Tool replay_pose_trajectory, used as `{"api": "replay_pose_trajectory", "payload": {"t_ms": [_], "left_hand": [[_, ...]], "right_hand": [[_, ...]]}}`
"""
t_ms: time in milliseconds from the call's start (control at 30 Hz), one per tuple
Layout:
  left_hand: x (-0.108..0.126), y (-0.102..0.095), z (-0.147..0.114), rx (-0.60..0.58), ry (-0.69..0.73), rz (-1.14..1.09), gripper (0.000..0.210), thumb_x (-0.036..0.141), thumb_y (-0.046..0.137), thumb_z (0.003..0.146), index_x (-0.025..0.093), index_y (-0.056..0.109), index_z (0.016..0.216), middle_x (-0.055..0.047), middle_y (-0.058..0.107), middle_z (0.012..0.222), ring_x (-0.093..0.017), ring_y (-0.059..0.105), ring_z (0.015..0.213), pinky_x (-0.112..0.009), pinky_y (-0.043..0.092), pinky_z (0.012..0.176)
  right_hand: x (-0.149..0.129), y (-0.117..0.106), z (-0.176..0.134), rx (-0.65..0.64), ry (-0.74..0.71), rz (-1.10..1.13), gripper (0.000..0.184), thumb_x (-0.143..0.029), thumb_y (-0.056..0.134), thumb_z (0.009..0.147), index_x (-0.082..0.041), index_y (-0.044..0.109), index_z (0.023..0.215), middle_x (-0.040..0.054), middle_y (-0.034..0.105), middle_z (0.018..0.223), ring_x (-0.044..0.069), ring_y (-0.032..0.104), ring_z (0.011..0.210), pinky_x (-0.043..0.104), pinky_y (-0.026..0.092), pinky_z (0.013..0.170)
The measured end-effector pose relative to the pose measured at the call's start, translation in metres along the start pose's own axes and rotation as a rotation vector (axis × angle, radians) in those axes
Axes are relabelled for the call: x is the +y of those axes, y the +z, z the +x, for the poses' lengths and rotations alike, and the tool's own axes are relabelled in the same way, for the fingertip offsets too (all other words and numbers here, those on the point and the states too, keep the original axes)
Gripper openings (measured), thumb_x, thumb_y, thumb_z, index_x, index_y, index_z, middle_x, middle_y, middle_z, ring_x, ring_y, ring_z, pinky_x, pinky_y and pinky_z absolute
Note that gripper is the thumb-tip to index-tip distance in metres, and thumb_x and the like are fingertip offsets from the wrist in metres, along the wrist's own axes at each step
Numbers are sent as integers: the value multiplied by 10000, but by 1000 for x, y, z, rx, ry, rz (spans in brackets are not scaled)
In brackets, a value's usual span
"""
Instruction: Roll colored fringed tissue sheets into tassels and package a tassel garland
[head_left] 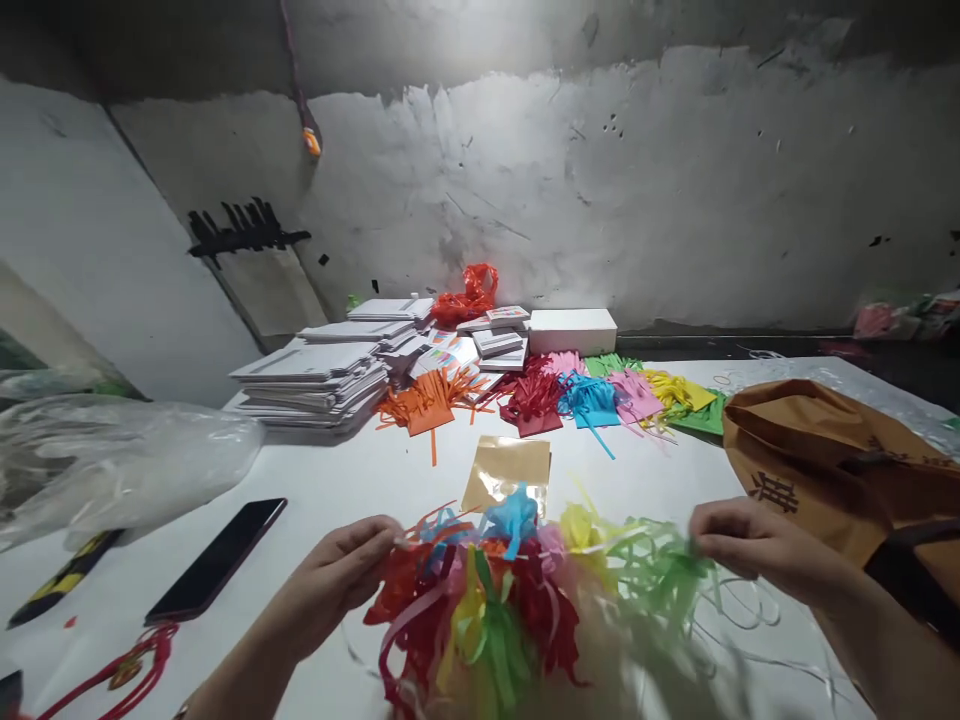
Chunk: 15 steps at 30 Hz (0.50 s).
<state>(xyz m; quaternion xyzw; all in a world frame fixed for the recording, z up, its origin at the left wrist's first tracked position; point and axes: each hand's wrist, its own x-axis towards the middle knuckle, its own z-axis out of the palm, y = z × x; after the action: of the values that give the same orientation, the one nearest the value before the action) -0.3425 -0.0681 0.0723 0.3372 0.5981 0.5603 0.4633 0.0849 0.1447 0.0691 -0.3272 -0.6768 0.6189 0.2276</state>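
A tassel garland (491, 590) of fringed strips in red, blue, pink, yellow and green stretches above the table between my hands. At its left end, my left hand (352, 560) pinches the string. My right hand (750, 545) is closed on the other end, beside the pale green tassel, which is blurred. Just beyond the garland lies a shiny gold-brown square packet (510, 470). Thin white string (739, 605) curls loosely on the table near my right hand.
Fringed bundles, including orange (429, 408), dark red (534, 400) and blue (596, 403), lie across the table. White flat boxes (307, 375) are stacked back left. A phone (221, 560) and plastic bag (142, 460) are at left; a brown bag (832, 460) stands right.
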Motion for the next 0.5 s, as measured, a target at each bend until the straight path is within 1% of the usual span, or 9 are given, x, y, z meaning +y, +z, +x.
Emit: {"api": "replay_pose_trajectory", "payload": {"t_ms": [33, 67, 100, 167, 233, 267, 333, 400, 500], "left_hand": [[5, 3, 2, -24, 15, 61, 520, 618, 861, 656, 140, 676, 740, 99, 323, 526, -37, 163, 477, -159, 131, 421], [11, 6, 5, -46, 36, 117, 520, 634, 827, 689, 141, 677, 756, 97, 325, 526, -43, 167, 479, -167, 126, 427], [16, 9, 8, -62, 60, 163, 522, 649, 794, 717, 144, 675, 768, 100, 314, 520, -50, 169, 479, -176, 120, 430], [23, 14, 15, -77, 103, 224, 516, 658, 749, 750, 149, 671, 784, 106, 293, 508, -60, 171, 475, -190, 110, 434], [28, 18, 22, -80, 124, 256, 499, 641, 732, 770, 146, 671, 797, 103, 306, 512, -67, 186, 477, -197, 108, 437], [29, 20, 26, -82, 131, 256, 490, 631, 727, 778, 146, 670, 802, 104, 307, 511, -69, 189, 477, -200, 108, 438], [31, 27, 33, -91, 146, 241, 478, 622, 712, 794, 146, 664, 812, 109, 298, 507, -71, 178, 476, -205, 109, 441], [33, 40, 37, -123, 156, 224, 480, 621, 702, 803, 143, 666, 831, 112, 291, 509, -71, 171, 475, -210, 118, 443], [32, 72, 33, -199, 152, 203, 507, 630, 669, 827, 131, 690, 914, 103, 314, 523, -72, 202, 471, -216, 157, 448]], "right_hand": [[-7, -1, 3, 24, -7, -37, 529, -674, 840, 640, -190, 629, 619, -30, 470, 551, 84, 362, 525, 225, 217, 468], [-12, -3, 7, 57, -15, -66, 465, -613, 848, 680, -188, 664, 648, -23, 496, 591, 86, 371, 560, 221, 218, 482], [-16, -4, 9, 92, -21, -82, 428, -583, 839, 716, -188, 680, 673, -28, 481, 598, 83, 350, 567, 220, 204, 485], [-19, -8, 14, 143, -18, -77, 431, -591, 811, 752, -185, 675, 706, -60, 384, 553, 69, 255, 526, 228, 149, 468], [-17, -12, 18, 163, -2, -24, 469, -621, 809, 739, -182, 643, 720, -92, 302, 524, 56, 170, 497, 232, 107, 461], [-16, -14, 21, 174, 4, 17, 494, -641, 809, 724, -185, 621, 726, -102, 290, 522, 51, 150, 490, 229, 105, 459], [-17, -16, 28, 209, 7, 113, 542, -675, 818, 680, -197, 574, 756, -105, 324, 545, 42, 156, 484, 215, 132, 454], [-22, -13, 36, 243, 8, 197, 587, -669, 853, 618, -205, 532, 780, -90, 406, 602, 29, 197, 488, 191, 181, 458], [-32, 9, 43, 208, 46, 269, 599, -637, 867, 593, -209, 505, 807, -88, 451, 646, 11, 211, 480, 164, 197, 456]]}}
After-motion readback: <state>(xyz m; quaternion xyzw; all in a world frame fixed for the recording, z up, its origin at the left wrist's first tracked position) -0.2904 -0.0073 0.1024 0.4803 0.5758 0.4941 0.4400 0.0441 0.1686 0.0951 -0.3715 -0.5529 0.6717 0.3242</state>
